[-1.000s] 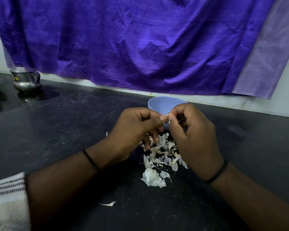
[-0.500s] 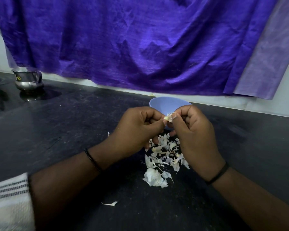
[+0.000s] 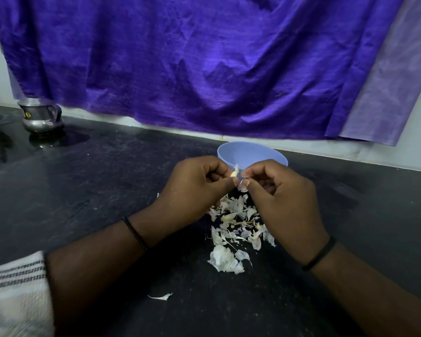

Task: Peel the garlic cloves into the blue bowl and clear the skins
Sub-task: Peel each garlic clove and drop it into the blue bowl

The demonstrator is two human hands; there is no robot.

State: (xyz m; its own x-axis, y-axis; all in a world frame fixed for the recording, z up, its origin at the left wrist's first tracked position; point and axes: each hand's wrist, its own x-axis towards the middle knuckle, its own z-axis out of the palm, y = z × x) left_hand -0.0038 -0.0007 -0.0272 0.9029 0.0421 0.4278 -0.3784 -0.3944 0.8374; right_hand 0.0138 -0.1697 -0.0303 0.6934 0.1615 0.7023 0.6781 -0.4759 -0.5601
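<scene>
A small garlic clove (image 3: 234, 173) is pinched at the fingertips of the left hand (image 3: 195, 184), just in front of the blue bowl (image 3: 252, 154) on the black counter (image 3: 107, 190). A scrap of skin (image 3: 242, 186) is nipped between thumb and finger of the right hand (image 3: 283, 200), just beside and below the clove. A heap of loose skins (image 3: 236, 229) is spread on the counter beneath both hands.

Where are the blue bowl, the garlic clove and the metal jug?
blue bowl (image 3: 265, 152): head view, far inner wall.
garlic clove (image 3: 234, 173): head view, pale tip between the hands.
metal jug (image 3: 38, 116): head view, its body.
</scene>
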